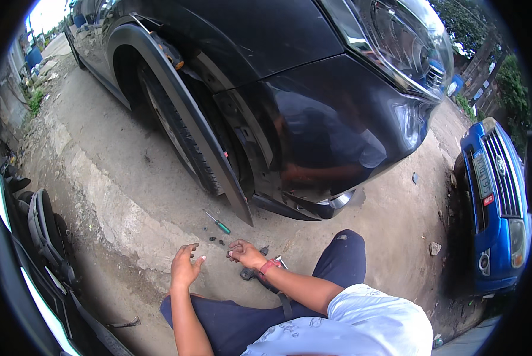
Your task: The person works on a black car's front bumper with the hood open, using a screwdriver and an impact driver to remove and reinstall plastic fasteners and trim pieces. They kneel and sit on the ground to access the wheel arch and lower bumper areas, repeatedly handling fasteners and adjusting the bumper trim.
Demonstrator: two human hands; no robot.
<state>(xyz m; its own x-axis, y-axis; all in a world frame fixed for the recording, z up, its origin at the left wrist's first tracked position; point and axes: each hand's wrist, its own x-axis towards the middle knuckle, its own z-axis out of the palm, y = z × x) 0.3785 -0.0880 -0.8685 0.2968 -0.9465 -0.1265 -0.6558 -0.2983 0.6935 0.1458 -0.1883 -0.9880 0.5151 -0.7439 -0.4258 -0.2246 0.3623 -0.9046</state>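
White shirt, navy trousers, red wristband are worn.

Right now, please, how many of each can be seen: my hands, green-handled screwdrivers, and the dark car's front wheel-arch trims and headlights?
Left hand and right hand: 2
Green-handled screwdriver: 1
Wheel-arch trim: 1
Headlight: 1
Total: 5

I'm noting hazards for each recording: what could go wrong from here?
The dark bits lie loose on the ground beside the right hand, so a brush could scatter them. The trim stands away from the fender; a knock might bend it. The screwdriver on the ground could get kicked or trodden on.
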